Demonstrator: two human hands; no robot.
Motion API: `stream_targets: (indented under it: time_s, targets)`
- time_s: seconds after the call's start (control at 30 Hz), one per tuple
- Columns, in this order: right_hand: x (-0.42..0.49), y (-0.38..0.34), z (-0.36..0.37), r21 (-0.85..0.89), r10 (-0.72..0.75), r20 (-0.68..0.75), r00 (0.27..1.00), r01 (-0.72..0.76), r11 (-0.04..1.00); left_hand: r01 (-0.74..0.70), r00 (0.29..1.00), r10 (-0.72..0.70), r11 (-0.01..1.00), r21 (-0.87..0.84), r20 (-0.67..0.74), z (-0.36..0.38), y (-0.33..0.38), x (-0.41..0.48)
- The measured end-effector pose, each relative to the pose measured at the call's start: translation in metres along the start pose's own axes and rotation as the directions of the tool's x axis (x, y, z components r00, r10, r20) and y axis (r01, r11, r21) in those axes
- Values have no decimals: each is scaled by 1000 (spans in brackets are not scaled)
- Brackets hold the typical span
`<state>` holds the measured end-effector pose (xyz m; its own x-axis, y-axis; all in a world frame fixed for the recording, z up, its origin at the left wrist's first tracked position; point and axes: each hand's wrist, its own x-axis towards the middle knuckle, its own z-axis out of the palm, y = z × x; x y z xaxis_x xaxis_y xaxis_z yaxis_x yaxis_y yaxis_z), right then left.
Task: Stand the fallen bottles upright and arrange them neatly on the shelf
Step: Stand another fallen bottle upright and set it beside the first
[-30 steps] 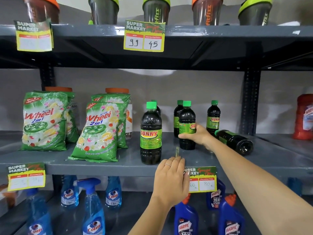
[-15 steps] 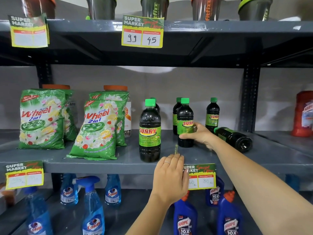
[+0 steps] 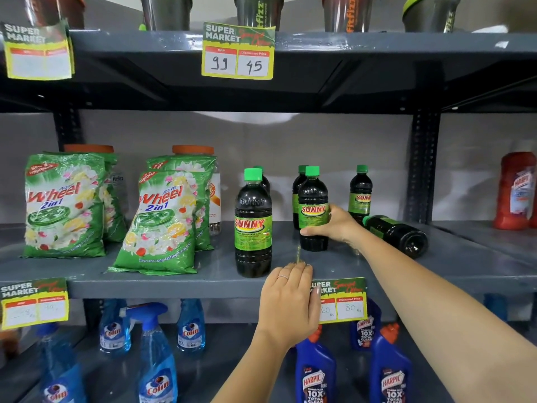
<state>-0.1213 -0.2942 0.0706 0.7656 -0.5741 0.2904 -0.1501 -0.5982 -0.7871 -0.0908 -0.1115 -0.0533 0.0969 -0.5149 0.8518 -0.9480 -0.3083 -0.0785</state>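
Our right hand point(image 3: 334, 225) wraps the lower body of an upright Sunny bottle point(image 3: 313, 207) on the middle shelf point(image 3: 174, 286), thumb in front below the label, fingers round the far side. The base sits on the shelf, so the grip looks like steering and squaring the label forward, not carrying weight.

Our left hand point(image 3: 287, 301) lies flat over the shelf's front lip, fingers together, holding nothing. Probably a brace while we reach deep with the other arm. It partly covers the price tag point(image 3: 345, 301).

The front bottle point(image 3: 253, 225) stands upright near the front edge, left of the gripped one and apart from it. At least three more stand behind: one point(image 3: 360, 196) back right, one point(image 3: 299, 181) directly behind the gripped bottle, and one mostly hidden behind the front bottle.

One fallen bottle point(image 3: 398, 234) lies on its side just right of our wrist, cap toward the back, base toward us. That's the remaining job. We judge the task mostly done: one to stand, then spacing to even out.

The detergent pouches point(image 3: 162, 225) lean on the left, well clear of the row.

Risk: our forearm passes close by the fallen bottle, so a careless pull-back could roll it.
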Motion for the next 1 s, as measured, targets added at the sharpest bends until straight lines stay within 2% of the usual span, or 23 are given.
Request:
stream_targets:
  time_s: [0.27,0.5,1.0]
  targets:
    - [-14,-3,-3,44,0,78,997,-3,999,-12,1000,12,1000,16,10,-2,-1,2]
    - [-25,0,-5,26,-15,59,998,14,1000,1,997,-6,997,75,71,-9,-2,4]
    - [-87,9,-9,12,-151,1,989,151,988,27,987,-46,992,122,157,-21,4,6]
